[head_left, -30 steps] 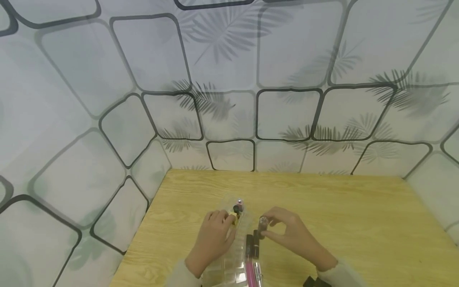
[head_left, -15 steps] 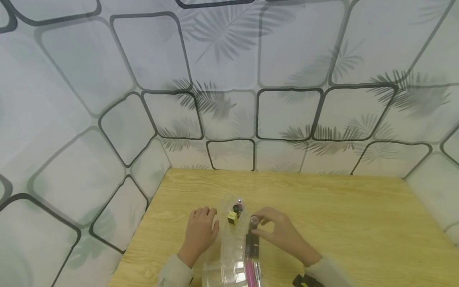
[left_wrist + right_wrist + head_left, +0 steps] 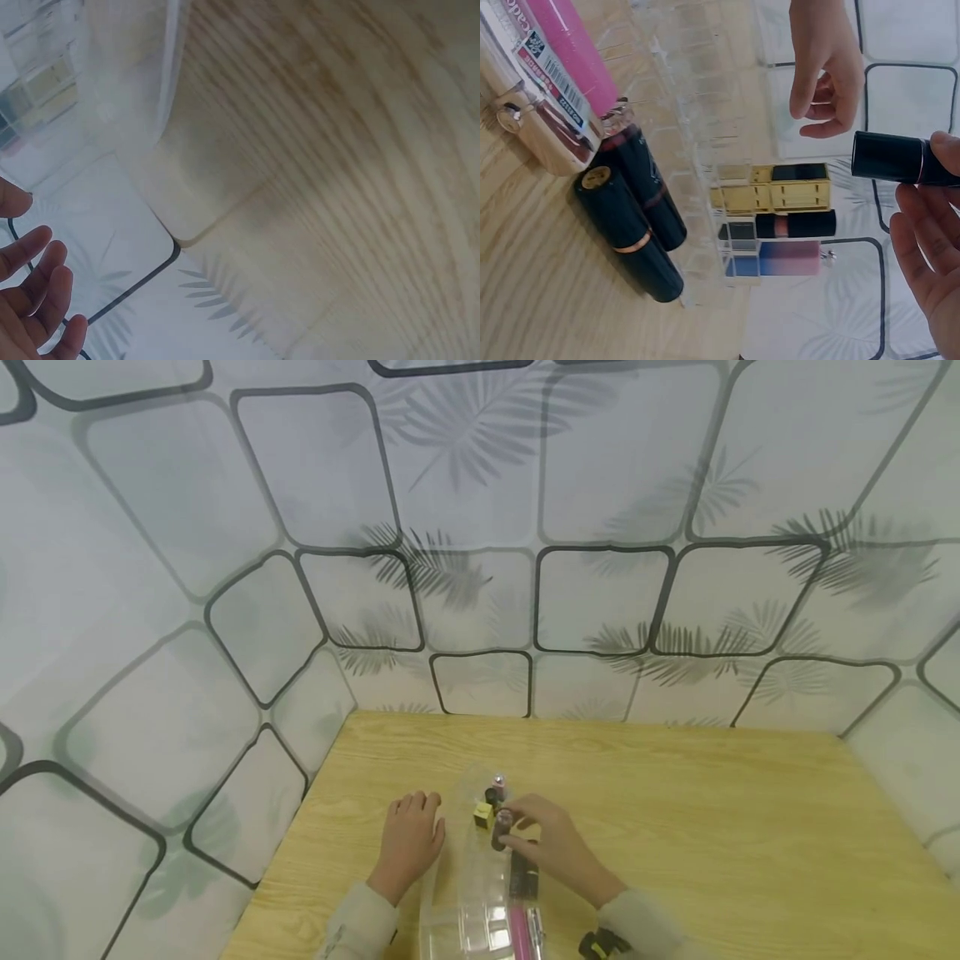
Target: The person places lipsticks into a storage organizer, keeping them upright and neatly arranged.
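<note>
My right grip [image 3: 553, 845] has thumb and fingers clamped on a dark tube [image 3: 501, 832], held roughly upright above the clear organizer [image 3: 444, 933], near the yellow box [image 3: 483, 815] inside it. My left grip [image 3: 410, 837] is empty, fingers loose, beside the organizer. Two black tubes [image 3: 631, 234] lie on the bench [image 3: 675, 793]. I read this as the placing step; next probably calls for aligning over a free compartment, then lowering gently.

Pale walls [image 3: 600, 452] patterned with rounded squares [image 3: 482, 685] and grey fronds [image 3: 431, 564] rise along the far, left and right edges of the yellowish wood-grain table [image 3: 712, 793]
</note>
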{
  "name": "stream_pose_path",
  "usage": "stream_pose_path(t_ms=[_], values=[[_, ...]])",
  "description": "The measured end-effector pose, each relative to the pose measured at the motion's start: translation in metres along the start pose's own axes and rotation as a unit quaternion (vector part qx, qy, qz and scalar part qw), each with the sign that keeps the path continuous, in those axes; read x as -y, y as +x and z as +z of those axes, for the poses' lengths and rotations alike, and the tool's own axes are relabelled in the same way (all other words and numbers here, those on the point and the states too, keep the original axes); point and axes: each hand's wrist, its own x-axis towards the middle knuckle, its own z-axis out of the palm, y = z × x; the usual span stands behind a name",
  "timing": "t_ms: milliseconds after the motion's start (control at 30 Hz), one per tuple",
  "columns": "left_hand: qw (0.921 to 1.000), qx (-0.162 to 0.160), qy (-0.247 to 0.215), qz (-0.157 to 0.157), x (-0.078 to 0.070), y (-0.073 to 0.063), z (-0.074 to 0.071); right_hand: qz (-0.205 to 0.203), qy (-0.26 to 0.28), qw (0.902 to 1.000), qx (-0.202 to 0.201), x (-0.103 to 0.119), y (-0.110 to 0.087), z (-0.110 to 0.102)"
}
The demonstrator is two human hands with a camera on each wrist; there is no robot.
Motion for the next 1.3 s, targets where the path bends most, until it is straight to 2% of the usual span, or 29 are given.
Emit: stream_pose_path(t_ms=[300, 533, 767, 933, 1300], values=[[0.9997, 0.018, 0.002, -0.015, 0.007, -0.005, 0.011, -0.022, -0.035, 0.9991, -0.01, -0.008, 0.009, 0.023], [0.9993, 0.034, 0.009, -0.015, 0.006, -0.011, 0.015, -0.008, -0.049, 0.9986, -0.017, -0.018, 0.007, 0.039], [0.999, 0.037, 0.007, -0.023, 0.004, -0.014, 0.019, -0.006, -0.06, 0.998, -0.019, -0.02, 0.005, 0.044], [0.9991, 0.031, -0.001, -0.028, 0.003, -0.015, 0.024, 0.003, -0.064, 0.9977, -0.021, -0.021, 0.006, 0.045], [0.9995, -0.004, -0.008, -0.031, -0.001, -0.015, 0.027, 0.014, -0.082, 0.9962, -0.025, -0.02, 0.004, 0.047]])
